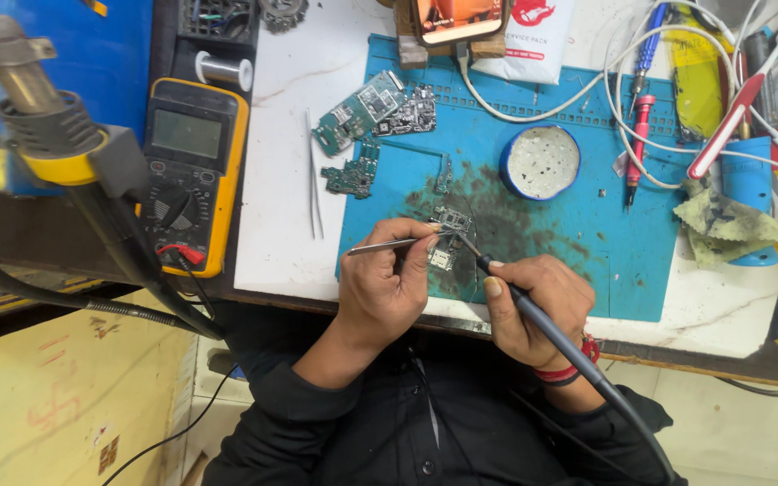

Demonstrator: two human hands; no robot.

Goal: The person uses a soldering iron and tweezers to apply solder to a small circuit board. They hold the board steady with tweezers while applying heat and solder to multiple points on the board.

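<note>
Person observed from above. The upper body is clothed in a black shirt [425,423] with a buttoned front; small dark buttons run down the middle placket, and the cloth shows soft creases across the chest. Both sleeves are dark and long, pushed back to the forearm, gathered in folds at the left sleeve [290,396] and the right sleeve [628,423]. The right wrist carries a red thread band [562,371] wound several times, with a dark band beside it. The left hand [387,279] and right hand [533,301] are bare, with no gloves or rings seen. Fingernails are short.
</note>
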